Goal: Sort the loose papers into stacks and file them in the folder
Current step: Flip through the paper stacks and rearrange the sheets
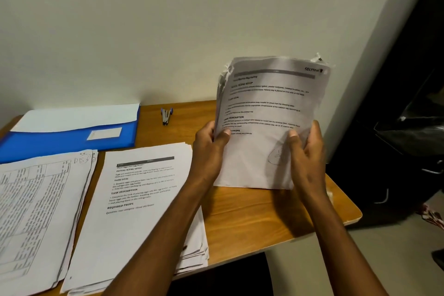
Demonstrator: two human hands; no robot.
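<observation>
I hold a bundle of printed papers (pixel 266 113) upright above the right part of the wooden table (pixel 259 218). My left hand (pixel 207 149) grips its left edge, thumb on the front. My right hand (pixel 306 151) grips its right edge, thumb on the front page. The bundle's top corners are torn and crumpled. A stack of text pages (pixel 134 214) lies flat in the middle. A stack of pages with tables (pixel 36 211) lies at the left. An open blue folder (pixel 69 137) with a white sheet in it lies at the back left.
A small blue stapler (pixel 165 116) lies near the wall behind the stacks. The wall runs along the table's far edge. Dark furniture and a black bag (pixel 408 132) stand to the right of the table. The table's right corner (pixel 355 214) is rounded.
</observation>
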